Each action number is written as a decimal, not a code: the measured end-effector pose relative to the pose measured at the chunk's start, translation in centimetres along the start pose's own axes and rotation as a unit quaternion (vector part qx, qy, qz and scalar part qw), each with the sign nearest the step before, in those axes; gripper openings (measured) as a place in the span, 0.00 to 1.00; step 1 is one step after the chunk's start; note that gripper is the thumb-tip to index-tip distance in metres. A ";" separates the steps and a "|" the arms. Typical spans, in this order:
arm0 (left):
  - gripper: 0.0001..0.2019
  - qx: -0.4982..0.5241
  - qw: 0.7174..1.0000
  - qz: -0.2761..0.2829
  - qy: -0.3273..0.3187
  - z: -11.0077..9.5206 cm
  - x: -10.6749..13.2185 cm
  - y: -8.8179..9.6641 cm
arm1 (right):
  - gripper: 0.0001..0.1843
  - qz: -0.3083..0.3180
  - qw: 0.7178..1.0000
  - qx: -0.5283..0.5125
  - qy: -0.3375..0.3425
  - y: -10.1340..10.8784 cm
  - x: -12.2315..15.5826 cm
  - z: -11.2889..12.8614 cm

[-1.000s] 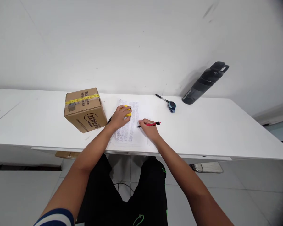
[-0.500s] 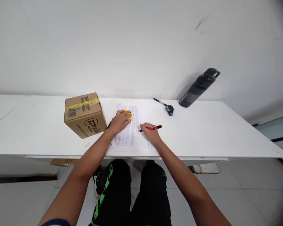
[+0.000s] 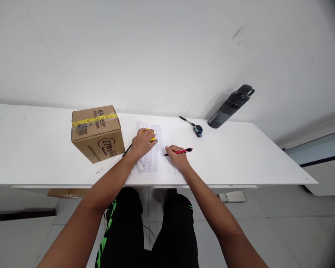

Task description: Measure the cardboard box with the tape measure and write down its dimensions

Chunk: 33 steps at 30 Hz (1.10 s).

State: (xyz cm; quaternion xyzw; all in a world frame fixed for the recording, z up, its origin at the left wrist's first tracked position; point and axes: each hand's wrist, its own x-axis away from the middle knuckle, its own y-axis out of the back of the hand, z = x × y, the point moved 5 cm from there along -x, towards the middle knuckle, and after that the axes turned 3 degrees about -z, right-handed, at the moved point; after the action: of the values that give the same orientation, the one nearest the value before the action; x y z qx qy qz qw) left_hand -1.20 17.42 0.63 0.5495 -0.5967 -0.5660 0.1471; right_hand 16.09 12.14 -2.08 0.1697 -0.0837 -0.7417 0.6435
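Handwritten paper (image 3: 152,163) lies on the desk (image 3: 226,160) near its front edge, between the two forearms; the left hand (image 3: 142,144) is curled over a yellow case (image 3: 153,140) at the upper part of the writing, fingers wrapped round it; the right hand (image 3: 178,158) pinches a red pen (image 3: 183,151) low on its barrel, beside the written lines; whether the nib meets the page is too small to tell. Doing this well, I judge, means bearing down evenly with the left hand so the paper cannot skid; a white curl (image 3: 139,166) beside the left wrist looks like a lifted edge, better pressed flat; a light, steady pinch should keep strokes even.
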 end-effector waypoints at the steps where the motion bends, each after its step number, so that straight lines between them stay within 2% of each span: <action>1: 0.13 -0.003 1.000 0.000 -0.002 0.0 0.0 0.0 | 0.21 -0.007 1.000 0.000 0.003 0.0 0.0 0.1; 3: 0.12 -0.008 1.000 -0.003 -0.008 0.1 0.0 0.0 | 0.21 -0.011 1.000 0.008 0.012 0.0 0.0 0.2; 7: 0.11 -0.018 1.000 -0.010 -0.019 0.2 0.0 0.0 | 0.21 0.019 1.000 0.004 0.006 -0.4 -0.2 0.2; 14: 0.11 -0.015 1.000 -0.008 -0.017 0.2 0.0 -0.1 | 0.21 0.014 1.000 -0.011 -0.006 -0.3 -0.2 -0.1; 19: 0.10 -0.013 0.999 -0.027 -0.015 0.5 0.0 -0.1 | 0.22 -0.028 0.999 -0.021 -0.002 -0.1 -0.2 0.1; 24: 0.11 -0.011 1.000 -0.021 -0.014 0.5 -0.1 -0.2 | 0.22 0.001 1.000 -0.014 -0.002 -0.3 -0.3 0.1; 30: 0.14 -0.041 0.998 -0.013 -0.039 0.2 -0.2 -0.1 | 0.22 -0.014 1.000 -0.008 -0.001 -0.1 -0.3 0.0; 33: 0.14 -0.051 0.998 -0.006 -0.040 0.2 -0.2 -0.3 | 0.22 -0.046 0.999 -0.008 -0.002 0.2 -0.2 -0.1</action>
State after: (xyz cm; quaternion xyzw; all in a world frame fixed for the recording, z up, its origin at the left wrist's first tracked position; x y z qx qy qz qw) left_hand -1.17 17.78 0.40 0.5219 -0.5693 -0.6181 0.1468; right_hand 16.31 12.36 -2.12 0.1669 -0.0713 -0.7717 0.6095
